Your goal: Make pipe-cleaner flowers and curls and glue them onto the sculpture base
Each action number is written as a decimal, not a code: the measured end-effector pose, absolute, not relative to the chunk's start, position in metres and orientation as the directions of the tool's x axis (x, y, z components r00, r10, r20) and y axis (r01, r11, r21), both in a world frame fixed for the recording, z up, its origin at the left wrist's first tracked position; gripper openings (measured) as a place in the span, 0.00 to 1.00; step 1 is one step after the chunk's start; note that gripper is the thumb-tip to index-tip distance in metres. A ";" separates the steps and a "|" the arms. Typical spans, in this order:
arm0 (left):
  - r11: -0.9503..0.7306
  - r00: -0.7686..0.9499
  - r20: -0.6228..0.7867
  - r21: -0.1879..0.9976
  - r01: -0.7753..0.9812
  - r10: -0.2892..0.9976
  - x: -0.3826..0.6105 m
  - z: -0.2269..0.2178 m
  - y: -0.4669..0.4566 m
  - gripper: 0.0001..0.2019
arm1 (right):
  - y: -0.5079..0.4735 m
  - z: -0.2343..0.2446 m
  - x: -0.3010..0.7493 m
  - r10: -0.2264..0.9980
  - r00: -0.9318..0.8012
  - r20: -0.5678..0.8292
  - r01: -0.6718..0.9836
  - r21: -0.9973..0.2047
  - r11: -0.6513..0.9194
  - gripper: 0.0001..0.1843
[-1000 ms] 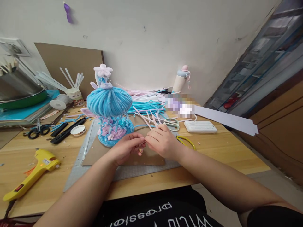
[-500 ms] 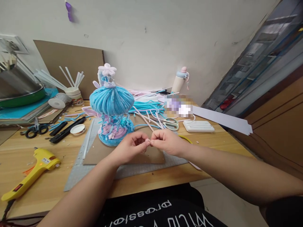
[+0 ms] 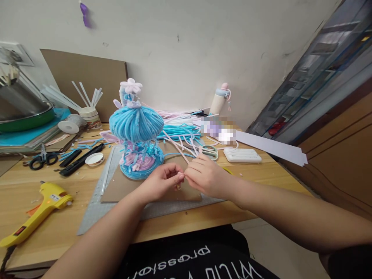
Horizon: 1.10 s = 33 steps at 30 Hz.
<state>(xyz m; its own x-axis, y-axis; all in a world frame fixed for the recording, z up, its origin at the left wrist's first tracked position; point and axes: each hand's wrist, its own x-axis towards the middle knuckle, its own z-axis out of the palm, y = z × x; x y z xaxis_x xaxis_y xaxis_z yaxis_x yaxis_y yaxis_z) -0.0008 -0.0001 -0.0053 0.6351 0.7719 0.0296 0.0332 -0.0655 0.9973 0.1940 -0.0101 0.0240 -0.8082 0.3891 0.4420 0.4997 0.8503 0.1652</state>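
My left hand (image 3: 162, 180) is closed in a pinch, thumb against forefinger, on a small pale pink pipe cleaner piece (image 3: 180, 174), mostly covered by fingers. Touching it from the right, my right hand (image 3: 205, 174) has its fingertips pressed together at the same piece; its back hides most of the grip. Just behind my left hand stands a blue and pink pipe cleaner carousel-like model (image 3: 136, 124) with a domed roof and a pink flower on top. Under both hands lies a brown cardboard sheet (image 3: 122, 192) on a grey cutting mat (image 3: 90, 213).
A yellow glue gun (image 3: 46, 209) lies at left, near black scissors (image 3: 43, 158), a black cutter (image 3: 81, 161) and a tape roll (image 3: 94, 159). Loose blue pipe cleaners (image 3: 183, 131), pale-handled scissors (image 3: 210, 152), a white box (image 3: 242, 155) and a bottle (image 3: 219, 100) are behind and right.
My right hand has turned over so its back faces up more, with fingers wrapped lower against my left fingertips. My left hand stays nearly in place.
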 end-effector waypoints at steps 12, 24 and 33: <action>-0.552 0.524 0.404 0.819 0.157 0.750 -0.001 -0.003 -0.007 0.06 | -0.016 0.024 0.178 0.674 -0.656 -0.340 0.077 -0.918 -0.388 0.07; -0.042 0.532 0.106 0.990 -0.132 0.840 0.002 -0.004 -0.003 0.13 | -0.022 0.022 0.193 0.493 -0.679 0.543 0.530 -0.102 0.842 0.09; -0.033 0.553 0.091 0.993 -0.113 0.829 0.001 -0.004 -0.003 0.13 | -0.024 0.026 0.189 0.513 -0.683 0.520 0.517 -0.153 0.842 0.12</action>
<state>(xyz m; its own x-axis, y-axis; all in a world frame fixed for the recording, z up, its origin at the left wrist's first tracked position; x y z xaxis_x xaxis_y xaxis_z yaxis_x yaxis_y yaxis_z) 0.0007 -0.0025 -0.0038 0.5525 0.8285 0.0910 -0.1135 -0.0333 0.9930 0.1891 -0.0240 0.0255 -0.6827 0.5133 0.5200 0.5171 0.8422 -0.1526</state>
